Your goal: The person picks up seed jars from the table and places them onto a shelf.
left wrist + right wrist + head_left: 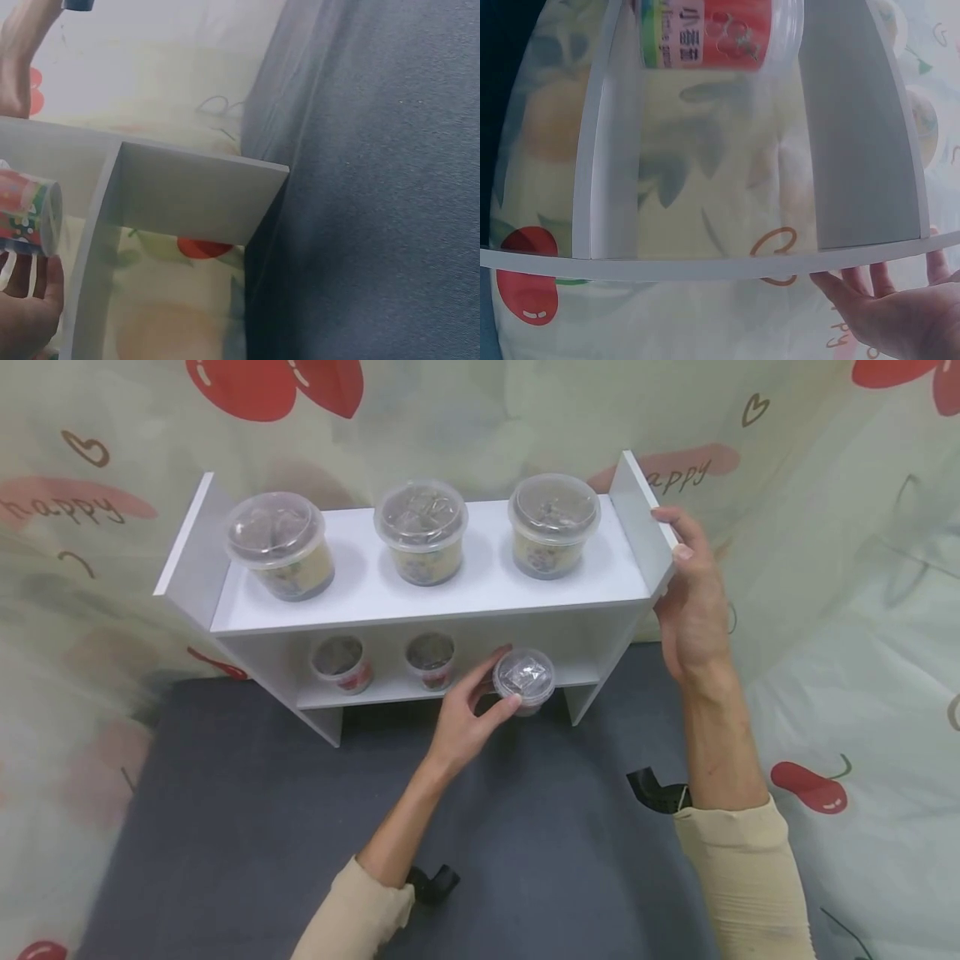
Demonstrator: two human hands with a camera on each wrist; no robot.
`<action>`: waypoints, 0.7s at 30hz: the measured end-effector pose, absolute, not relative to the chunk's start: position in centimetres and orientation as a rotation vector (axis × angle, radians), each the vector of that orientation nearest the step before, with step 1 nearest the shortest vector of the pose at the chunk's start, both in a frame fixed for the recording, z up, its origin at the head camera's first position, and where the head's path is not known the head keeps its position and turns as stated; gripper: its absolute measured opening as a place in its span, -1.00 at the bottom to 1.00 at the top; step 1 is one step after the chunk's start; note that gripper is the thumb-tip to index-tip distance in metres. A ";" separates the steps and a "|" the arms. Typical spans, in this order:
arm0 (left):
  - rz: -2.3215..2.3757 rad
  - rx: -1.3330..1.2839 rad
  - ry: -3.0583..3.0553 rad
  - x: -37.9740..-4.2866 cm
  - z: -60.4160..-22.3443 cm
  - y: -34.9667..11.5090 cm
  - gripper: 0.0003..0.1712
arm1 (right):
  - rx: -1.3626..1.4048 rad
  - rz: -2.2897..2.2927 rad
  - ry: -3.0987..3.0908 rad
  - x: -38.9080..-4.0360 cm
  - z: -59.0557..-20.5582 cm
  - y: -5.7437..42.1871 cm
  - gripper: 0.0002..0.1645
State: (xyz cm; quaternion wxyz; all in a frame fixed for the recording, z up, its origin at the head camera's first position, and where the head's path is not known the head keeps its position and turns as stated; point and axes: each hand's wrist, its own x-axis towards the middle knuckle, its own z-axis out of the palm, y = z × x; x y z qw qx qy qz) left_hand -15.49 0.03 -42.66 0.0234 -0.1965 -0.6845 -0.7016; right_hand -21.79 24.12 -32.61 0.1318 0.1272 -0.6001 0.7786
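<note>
My left hand (pixel 467 714) grips a small clear plastic cup (pixel 525 675) with a lid, thumb at its front and fingers round its left side. The cup is held at the front edge of the lower shelf, towards the right end. In the right wrist view a cup (pixel 720 34) shows a red label with small tomatoes. My right hand (pixel 692 597) holds the right side panel (pixel 647 514) of the white shelf unit, its thumb on the front edge. From the right wrist view, the fingers (pixel 881 279) lie along the panel's outer side.
Three large lidded tubs (pixel 426 535) stand in a row on the upper shelf (pixel 352 597). Two small cups, one in the middle (pixel 430 660) and one further left (pixel 341 664), stand on the lower shelf. Dark grey cloth (pixel 247 827) lies below; a printed curtain (pixel 465 418) hangs behind.
</note>
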 end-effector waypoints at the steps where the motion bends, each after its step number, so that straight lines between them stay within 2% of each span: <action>1: -2.153 -0.610 -2.129 -15.6 -42.5 0.1 -0.33 | 0.368 2.257 -1.747 -21.8 -32.6 24.1 -0.49; 4: -2.100 -0.622 -2.163 -15.8 -42.2 0.3 -0.33 | 0.368 2.249 -1.755 -21.7 -32.6 24.1 -0.48; 12: -1.986 -0.667 -2.260 -17.9 -45.3 0.8 -0.32 | 0.371 2.252 -1.740 -21.8 -32.6 23.9 -0.49; 21: -1.850 -0.672 -2.315 -19.0 -45.5 1.1 -0.33 | 0.367 2.253 -1.726 -21.8 -32.7 23.9 -0.49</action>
